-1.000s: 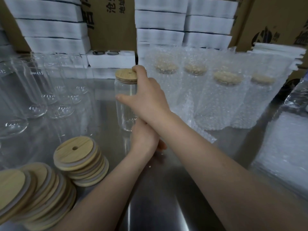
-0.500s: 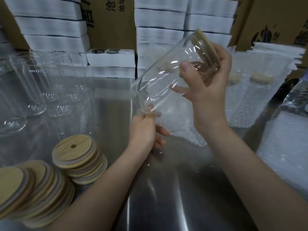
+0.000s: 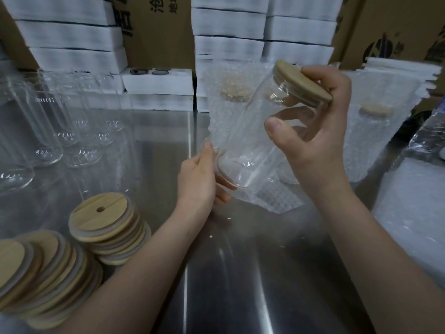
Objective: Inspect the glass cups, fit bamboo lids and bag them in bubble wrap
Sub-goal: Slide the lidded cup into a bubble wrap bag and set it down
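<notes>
- Cup (image 3: 252, 141) dead centre, tilted: lid (image 3: 302, 84) end up at two o'clock, base down at seven, held clear of the table (image 3: 240, 273).
- I've got my right hand (image 3: 313, 136) clamped on the top end, thumb on the glass wall, fingers curled over the lid's edge.
- Down low, my left hand (image 3: 199, 182) grips the cup's base, thumb on the side, fingers curled under.
- I read this as the check stage: lid on, no bag round this one yet.
- Risk one: glass is slick and the tilt loads my left fingers. If they loosen, the base could drop onto the table.
- Risk two: I can't tell whether the lid is seated all round, so a tug from my right fingers might pop it.
- Just behind at twelve stand bagged cups (image 3: 231, 92). A swing of the top end could topple them.
- At eight o'clock sit spare lids (image 3: 103, 222), at ten bare cups (image 3: 48, 131), both well apart from my hands.
</notes>
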The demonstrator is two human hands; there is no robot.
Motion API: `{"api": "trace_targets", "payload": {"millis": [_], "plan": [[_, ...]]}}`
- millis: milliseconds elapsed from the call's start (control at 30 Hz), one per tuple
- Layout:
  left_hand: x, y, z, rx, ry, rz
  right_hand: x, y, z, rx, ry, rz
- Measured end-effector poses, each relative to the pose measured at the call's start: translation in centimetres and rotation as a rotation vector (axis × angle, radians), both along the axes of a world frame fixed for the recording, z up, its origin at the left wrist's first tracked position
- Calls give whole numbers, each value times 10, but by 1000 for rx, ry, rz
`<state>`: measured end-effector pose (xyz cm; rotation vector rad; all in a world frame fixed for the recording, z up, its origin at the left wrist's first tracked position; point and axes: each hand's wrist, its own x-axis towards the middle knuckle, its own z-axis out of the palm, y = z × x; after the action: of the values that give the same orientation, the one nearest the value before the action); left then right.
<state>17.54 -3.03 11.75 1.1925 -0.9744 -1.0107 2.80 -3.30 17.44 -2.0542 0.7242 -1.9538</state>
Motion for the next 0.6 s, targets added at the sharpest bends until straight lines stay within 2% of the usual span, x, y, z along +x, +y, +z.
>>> {"api": "trace_targets", "payload": {"millis": [300, 367, 600], "plan": [[3, 4, -1, -222, -522, 203, -1, -5, -5, 8, -21, -134], [2, 3, -2, -288, -516, 218, -2, -5, -6, 24, -50, -175], [-2, 10, -4, -365, -400, -15, -2, -5, -7, 97, -189, -242]]}}
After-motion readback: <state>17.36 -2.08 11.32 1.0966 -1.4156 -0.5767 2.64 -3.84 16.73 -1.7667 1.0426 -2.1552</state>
